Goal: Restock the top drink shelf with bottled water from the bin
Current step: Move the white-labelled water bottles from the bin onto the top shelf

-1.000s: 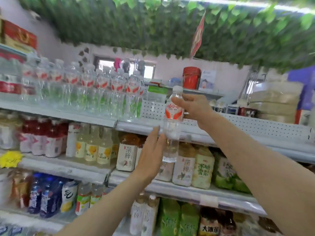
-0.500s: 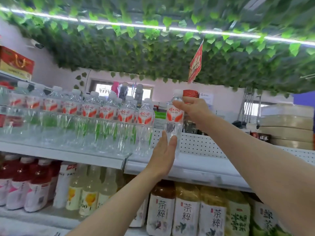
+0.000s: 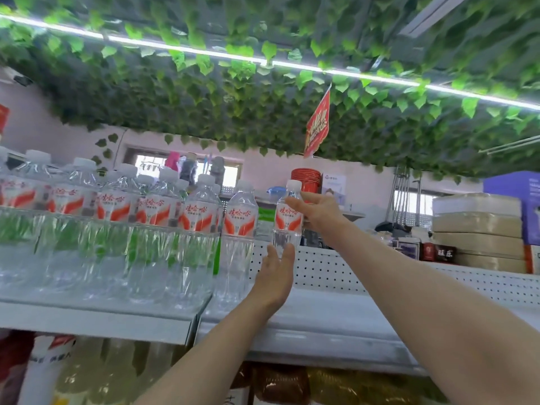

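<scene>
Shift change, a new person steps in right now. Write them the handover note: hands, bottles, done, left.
Right hand grips the water bottle at its shoulder; left hand lies with straight fingers against its lower part.
The bottle is upright over the top shelf, right of the stocked row; its base is hidden, so set down or not is unclear.
Done: a row stocked. Left: seat this bottle, let go, fetch more; the bin is out of view.

Clear glossy plastic water bottle with shiny label; matt white metal top shelf, perforated back panel.
</scene>
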Tool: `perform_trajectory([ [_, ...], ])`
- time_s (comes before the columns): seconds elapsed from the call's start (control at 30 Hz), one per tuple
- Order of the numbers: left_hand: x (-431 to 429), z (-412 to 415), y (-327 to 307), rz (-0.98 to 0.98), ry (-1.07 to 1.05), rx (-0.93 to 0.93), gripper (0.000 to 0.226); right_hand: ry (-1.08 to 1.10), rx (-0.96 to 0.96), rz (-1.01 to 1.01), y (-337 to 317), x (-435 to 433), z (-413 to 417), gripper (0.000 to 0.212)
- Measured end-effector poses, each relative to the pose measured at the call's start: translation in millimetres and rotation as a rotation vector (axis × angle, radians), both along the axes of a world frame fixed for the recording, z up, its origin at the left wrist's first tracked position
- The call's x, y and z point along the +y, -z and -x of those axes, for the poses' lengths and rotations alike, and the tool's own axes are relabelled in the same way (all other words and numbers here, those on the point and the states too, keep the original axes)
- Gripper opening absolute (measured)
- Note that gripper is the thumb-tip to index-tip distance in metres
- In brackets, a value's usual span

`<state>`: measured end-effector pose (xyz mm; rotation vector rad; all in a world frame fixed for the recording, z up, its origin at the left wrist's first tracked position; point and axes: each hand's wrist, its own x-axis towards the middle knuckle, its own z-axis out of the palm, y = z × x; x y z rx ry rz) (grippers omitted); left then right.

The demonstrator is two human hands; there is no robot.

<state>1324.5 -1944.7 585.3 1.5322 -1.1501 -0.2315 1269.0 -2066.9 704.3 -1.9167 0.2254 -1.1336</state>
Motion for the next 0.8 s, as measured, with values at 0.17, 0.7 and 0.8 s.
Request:
perform_trajectory([
  [0.17, -17.9, -12.6, 1.0, -0.075, -0.038, 0.09, 0.084, -0.027, 0.029, -0.04, 9.6, -22.3, -19.6, 0.043],
  [0.7, -32.8, -17.7, 7.2, -0.146, -0.142, 0.085, 0.084, -0.129, 0.037, -0.073, 21.7, -47.7, -47.1, 0.068],
  [0.8, -33.3, -18.4, 8.0, -0.136, -0.144, 0.084, 0.084, -0.122, 0.034, -0.067, 23.3, -46.5, -47.7, 0.073],
])
